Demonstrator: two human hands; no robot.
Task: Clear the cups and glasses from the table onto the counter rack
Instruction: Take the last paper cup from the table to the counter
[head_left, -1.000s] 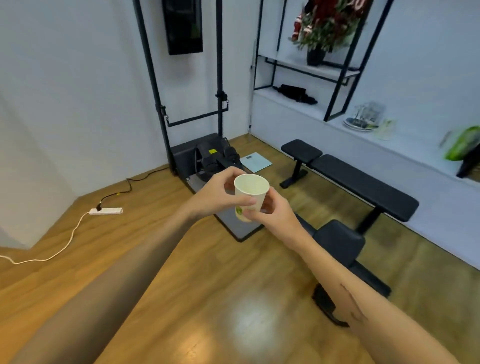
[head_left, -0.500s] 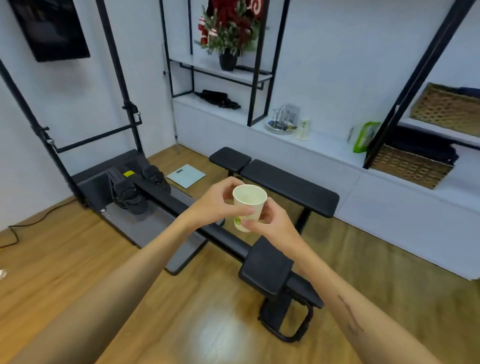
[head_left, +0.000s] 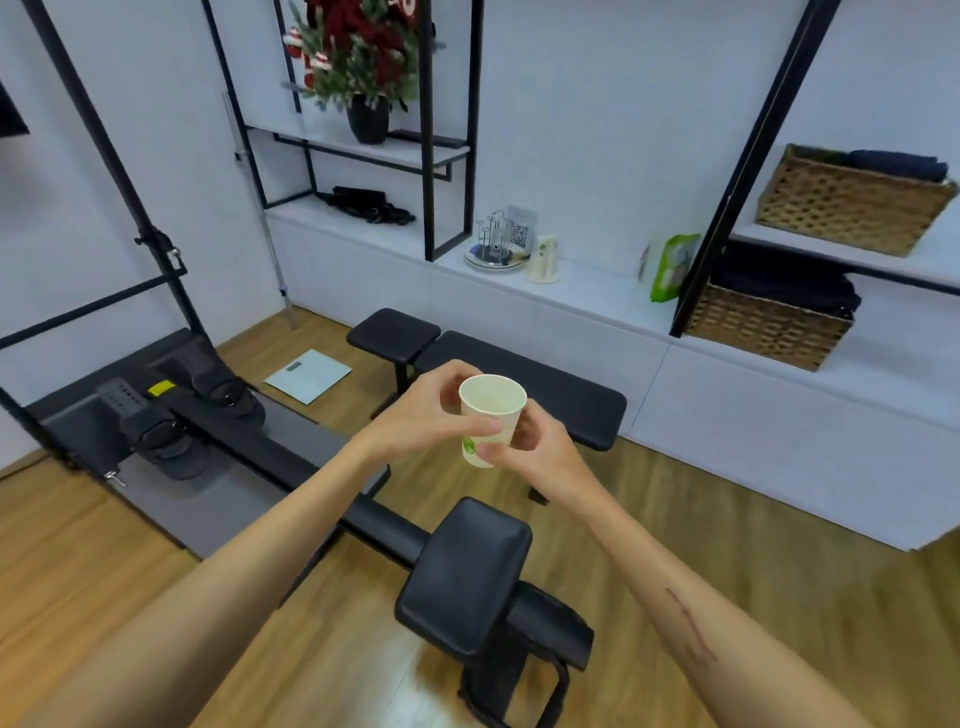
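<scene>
View swung right; both hands still grip paper cup, upright.

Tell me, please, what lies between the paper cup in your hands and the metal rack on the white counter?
In the head view, the black padded bench lies between the paper cup and the metal rack, then the counter's white front.

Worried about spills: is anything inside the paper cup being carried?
The paper cup looks empty: only its pale inner wall shows. Its very bottom is out of sight, and both hands cover its lower outside.
</scene>
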